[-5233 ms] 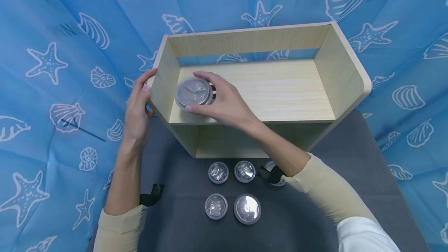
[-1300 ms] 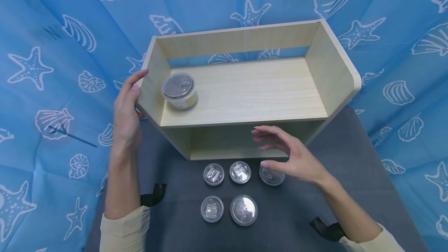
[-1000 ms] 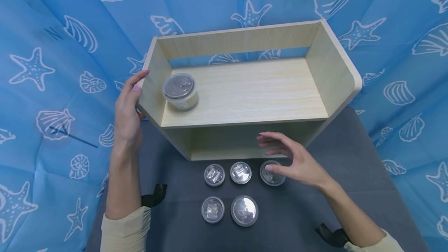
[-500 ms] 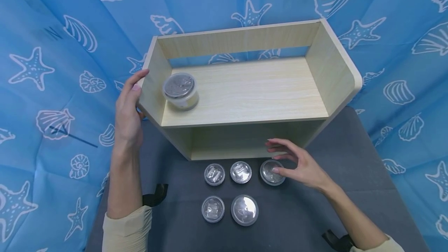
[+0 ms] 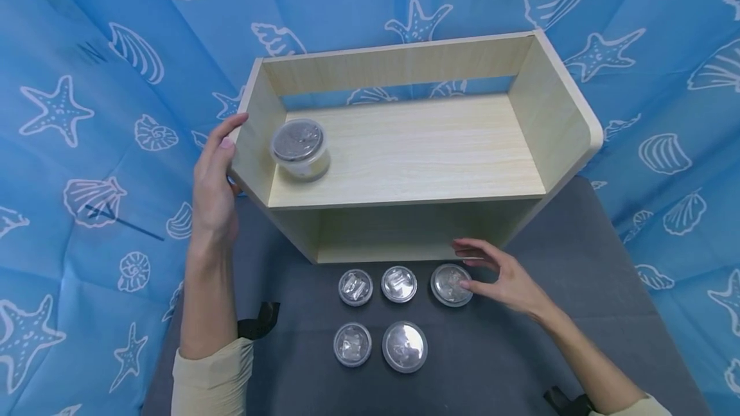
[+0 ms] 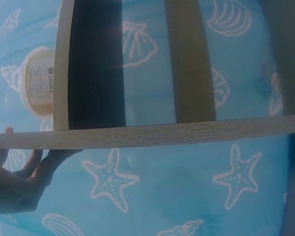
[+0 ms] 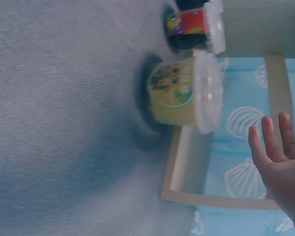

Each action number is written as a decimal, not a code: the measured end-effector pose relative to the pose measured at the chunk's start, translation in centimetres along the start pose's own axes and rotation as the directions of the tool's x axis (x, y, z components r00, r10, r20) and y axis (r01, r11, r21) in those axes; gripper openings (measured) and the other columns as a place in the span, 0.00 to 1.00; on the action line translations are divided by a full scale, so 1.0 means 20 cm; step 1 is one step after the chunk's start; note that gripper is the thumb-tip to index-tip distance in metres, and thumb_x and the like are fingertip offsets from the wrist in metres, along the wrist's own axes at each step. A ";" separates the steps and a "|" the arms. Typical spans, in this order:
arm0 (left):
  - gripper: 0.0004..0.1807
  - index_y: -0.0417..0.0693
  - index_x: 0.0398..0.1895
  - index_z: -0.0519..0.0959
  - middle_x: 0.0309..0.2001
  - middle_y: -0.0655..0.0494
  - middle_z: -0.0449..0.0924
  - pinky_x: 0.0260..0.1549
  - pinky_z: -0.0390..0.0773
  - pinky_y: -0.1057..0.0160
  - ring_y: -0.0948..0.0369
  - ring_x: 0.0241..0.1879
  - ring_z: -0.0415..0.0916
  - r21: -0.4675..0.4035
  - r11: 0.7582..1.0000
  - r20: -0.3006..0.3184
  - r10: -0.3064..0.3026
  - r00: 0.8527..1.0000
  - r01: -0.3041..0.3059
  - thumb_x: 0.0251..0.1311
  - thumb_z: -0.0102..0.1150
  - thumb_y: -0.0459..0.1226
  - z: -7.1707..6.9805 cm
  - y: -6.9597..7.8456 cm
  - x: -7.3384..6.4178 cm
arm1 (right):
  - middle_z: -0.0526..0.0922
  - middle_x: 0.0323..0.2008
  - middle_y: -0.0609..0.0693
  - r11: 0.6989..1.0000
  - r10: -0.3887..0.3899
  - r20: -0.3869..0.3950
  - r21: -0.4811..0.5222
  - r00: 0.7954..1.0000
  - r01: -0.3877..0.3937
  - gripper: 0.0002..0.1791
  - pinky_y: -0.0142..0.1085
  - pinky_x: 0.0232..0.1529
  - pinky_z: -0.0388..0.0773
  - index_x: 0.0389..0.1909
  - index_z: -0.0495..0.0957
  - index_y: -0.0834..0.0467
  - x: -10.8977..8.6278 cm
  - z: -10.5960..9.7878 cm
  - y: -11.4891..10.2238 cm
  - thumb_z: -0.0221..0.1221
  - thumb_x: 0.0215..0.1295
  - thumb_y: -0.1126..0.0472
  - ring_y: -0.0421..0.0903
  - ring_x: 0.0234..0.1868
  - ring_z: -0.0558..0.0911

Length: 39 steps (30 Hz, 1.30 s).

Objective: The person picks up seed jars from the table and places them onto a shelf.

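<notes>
My left hand [image 5: 215, 178] holds the left side panel of a pale wooden two-tier shelf [image 5: 405, 153], thumb and forefinger at its front edge. On the upper board, by that panel, stands a round plastic tub [image 5: 299, 149] with a clear lid; its printed label shows in the left wrist view. My right hand [image 5: 509, 278] hovers with parted, loosely bent fingers at a lidded tub [image 5: 448, 285] in front of the shelf, thumb overlapping its lid. In the right wrist view a yellowish tub [image 7: 174, 93] with a printed label stands apart from the fingers.
Several other lidded tubs stand on the dark grey cloth: two small ones [image 5: 355, 287] [image 5: 399, 284] beside the right-hand tub, and two nearer the person [image 5: 352, 344] [image 5: 405, 346]. A blue curtain [image 5: 115, 146] with shell prints hangs behind and beside the table.
My right hand has let go of the tub on the upper board and come down to the front right, sinking gradually toward the right-hand tub. My left hand stays on the panel.
</notes>
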<state>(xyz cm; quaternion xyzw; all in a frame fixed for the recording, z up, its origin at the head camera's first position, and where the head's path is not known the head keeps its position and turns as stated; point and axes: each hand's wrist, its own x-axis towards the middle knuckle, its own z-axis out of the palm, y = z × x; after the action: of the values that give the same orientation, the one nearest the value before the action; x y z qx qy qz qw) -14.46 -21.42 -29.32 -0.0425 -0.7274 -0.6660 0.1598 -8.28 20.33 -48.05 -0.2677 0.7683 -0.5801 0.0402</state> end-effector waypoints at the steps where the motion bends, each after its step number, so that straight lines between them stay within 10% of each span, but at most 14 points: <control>1: 0.22 0.57 0.67 0.74 0.64 0.51 0.67 0.37 0.67 0.54 0.52 0.53 0.68 0.002 1.000 -0.001 0.001 1.000 -0.001 0.76 0.38 0.43 0.00 0.00 0.00 | 0.72 0.62 0.66 1.000 0.002 -0.001 0.002 1.000 -0.002 0.39 0.33 0.59 0.73 0.69 0.66 0.64 0.00 0.00 0.01 0.68 0.55 0.76 0.47 0.62 0.75; 17: 0.22 0.57 0.68 0.72 0.64 0.53 0.67 0.36 0.67 0.53 0.52 0.54 0.67 0.006 1.000 0.019 0.016 1.000 -0.016 0.76 0.38 0.46 0.01 0.00 0.00 | 0.67 0.67 0.66 0.992 0.126 0.088 -0.008 0.988 -0.126 0.40 0.44 0.60 0.74 0.71 0.64 0.64 -0.08 0.01 0.23 0.68 0.57 0.73 0.49 0.66 0.70; 25: 0.22 0.57 0.67 0.73 0.62 0.52 0.68 0.35 0.68 0.54 0.53 0.50 0.69 0.006 1.000 0.017 0.001 1.000 -0.001 0.76 0.39 0.46 0.01 0.01 -0.01 | 0.68 0.69 0.63 0.987 0.163 0.148 -0.033 0.976 -0.159 0.42 0.28 0.60 0.69 0.71 0.64 0.65 -0.09 0.05 0.27 0.71 0.55 0.68 0.50 0.67 0.70; 39: 0.22 0.57 0.67 0.73 0.60 0.52 0.68 0.31 0.65 0.57 0.52 0.47 0.69 0.016 1.000 0.018 0.019 1.000 -0.019 0.76 0.39 0.46 0.00 0.00 0.00 | 0.65 0.70 0.64 0.966 0.260 0.203 -0.052 0.944 -0.255 0.46 0.32 0.58 0.73 0.75 0.59 0.62 -0.12 0.05 0.32 0.71 0.57 0.62 0.60 0.65 0.70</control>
<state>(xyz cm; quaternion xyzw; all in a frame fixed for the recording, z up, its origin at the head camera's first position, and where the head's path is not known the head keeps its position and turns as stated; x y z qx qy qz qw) -14.37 -21.39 -29.29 -0.0543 -0.7336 -0.6582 0.1599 -8.11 21.68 -54.86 -0.2249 0.7953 -0.5291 0.1924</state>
